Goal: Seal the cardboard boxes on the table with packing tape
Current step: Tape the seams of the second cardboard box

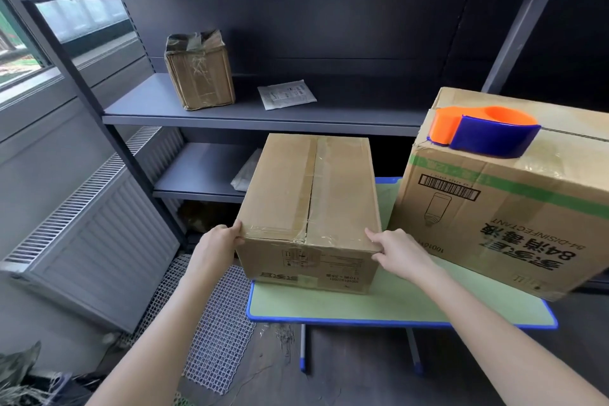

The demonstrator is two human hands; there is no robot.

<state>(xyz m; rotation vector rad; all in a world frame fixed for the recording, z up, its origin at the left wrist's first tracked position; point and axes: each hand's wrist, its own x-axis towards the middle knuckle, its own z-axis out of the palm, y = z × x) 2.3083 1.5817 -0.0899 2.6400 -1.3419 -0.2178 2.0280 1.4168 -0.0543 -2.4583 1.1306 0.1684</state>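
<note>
Grip check: left hand (224, 237) and right hand (395, 249) clamped on near top corners of small box (309, 194) on green table (379, 306). Square it up first; tape dispenser (484, 130) sits on big box (494, 224).

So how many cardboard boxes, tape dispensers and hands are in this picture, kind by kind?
Cardboard boxes: 3 (the middle box, the bigger box, the shelf box)
Tape dispensers: 1 (the tape dispenser, on top of the bigger box)
Hands: 2 (left hand, right hand, both gripping the middle box)
Total: 6
</note>
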